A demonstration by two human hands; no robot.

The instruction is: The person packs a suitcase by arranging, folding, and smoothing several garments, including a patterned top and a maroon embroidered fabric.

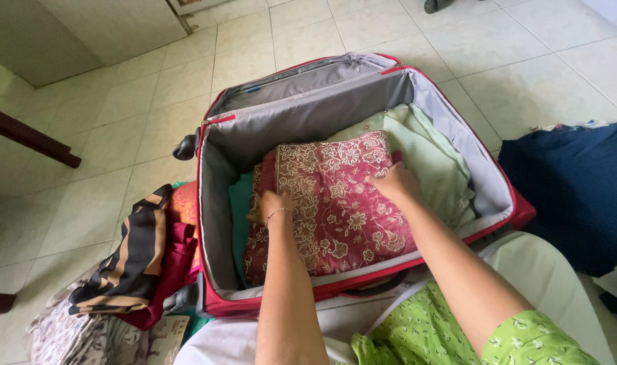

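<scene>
**Both hands pressed flat on maroon cloth in open suitcase**

Head view: a red suitcase (217, 203) with grey lining lay open on the tiled floor (85, 169). Inside it, on top, sat a folded maroon cloth (335, 209) with gold floral embroidery, over a teal garment (239, 203) at the left and a pale green garment (423, 149) at the right. The left hand (273, 205) rested on the cloth's left edge, fingers spread and flat, gripping nothing; a thin bracelet (278, 211) was at the wrist. The right hand (396, 182) lay on the cloth's upper right corner, fingers curled down on the fabric, not closed around it. Left of the suitcase, a pile of clothes topped by a black-and-tan striped cloth (129, 260). A navy cloth (579, 189) lay at right.
</scene>
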